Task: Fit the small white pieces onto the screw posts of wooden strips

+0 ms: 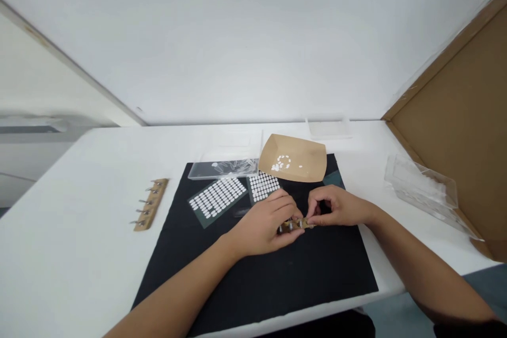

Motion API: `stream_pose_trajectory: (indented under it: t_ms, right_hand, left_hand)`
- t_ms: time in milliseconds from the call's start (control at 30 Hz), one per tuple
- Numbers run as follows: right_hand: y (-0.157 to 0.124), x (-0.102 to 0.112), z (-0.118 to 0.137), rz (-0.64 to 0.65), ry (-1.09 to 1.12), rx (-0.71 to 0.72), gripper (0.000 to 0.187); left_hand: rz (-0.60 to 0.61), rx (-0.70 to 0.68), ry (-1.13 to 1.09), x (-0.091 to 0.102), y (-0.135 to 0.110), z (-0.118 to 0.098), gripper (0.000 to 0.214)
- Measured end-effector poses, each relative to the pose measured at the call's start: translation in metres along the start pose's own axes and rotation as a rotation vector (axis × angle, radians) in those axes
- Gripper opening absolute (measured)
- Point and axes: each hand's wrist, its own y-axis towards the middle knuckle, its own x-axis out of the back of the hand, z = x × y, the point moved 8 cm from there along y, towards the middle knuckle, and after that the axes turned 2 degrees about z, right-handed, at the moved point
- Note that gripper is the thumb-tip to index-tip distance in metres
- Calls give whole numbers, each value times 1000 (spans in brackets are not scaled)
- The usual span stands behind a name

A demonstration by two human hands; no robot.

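Note:
My left hand (271,222) is closed around a small wooden strip (295,225) with metal clips standing on it, thumb at the near side and fingers at the far side. At the strip's right end, my right hand (332,206) makes a pinch with thumb and forefinger. What lies between those fingertips is too small to make out. Both hands are above a black mat (317,274). Just beyond them lie two dark sheets with rows of white oval stickers, the left sheet (204,222) slanted and the right sheet (250,190) partly behind my left hand.
A brown paper tray (309,158) with small white pieces stands behind the hands. Beside it is a clear plastic box (194,171) of thin transparent pieces. Another wooden strip with clips (152,203) lies left. Clear containers (420,185) stand right, near a cardboard panel (467,116).

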Motion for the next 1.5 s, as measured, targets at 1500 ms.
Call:
stream_pose_trajectory:
  t_ms: [1500]
  right_hand:
    - [-1, 0, -8, -6, -33, -44, 32]
  left_hand:
    - [13, -86, 15, 15, -4, 2, 13]
